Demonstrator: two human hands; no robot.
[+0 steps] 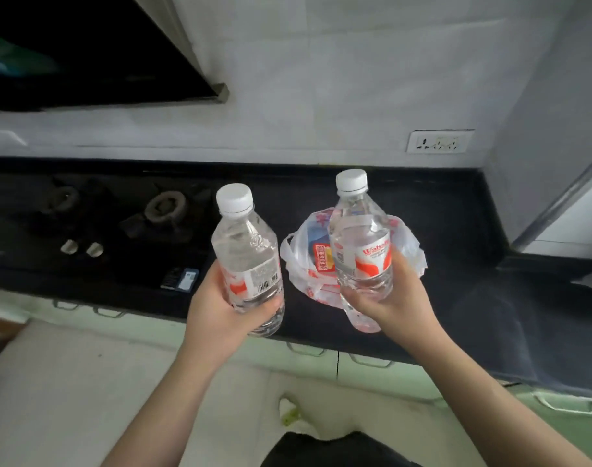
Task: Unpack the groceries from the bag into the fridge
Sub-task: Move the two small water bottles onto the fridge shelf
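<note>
My left hand (217,308) grips the lower half of a clear water bottle (245,244) with a white cap, held upright above the counter's front edge. My right hand (397,294) grips a second clear water bottle (360,244) with a red and white label, also upright. Behind and between the bottles, a white plastic grocery bag (304,264) sits open on the black counter (439,230). A red and yellow packet (323,257) shows inside the bag. The grey fridge (550,129) stands at the right.
A black gas hob with two burners (164,205) and two silver knobs (82,247) lies at the left. A dark range hood (85,52) hangs above it. A wall socket (437,141) sits on the white tiles. Pale cabinet doors with handles run below the counter.
</note>
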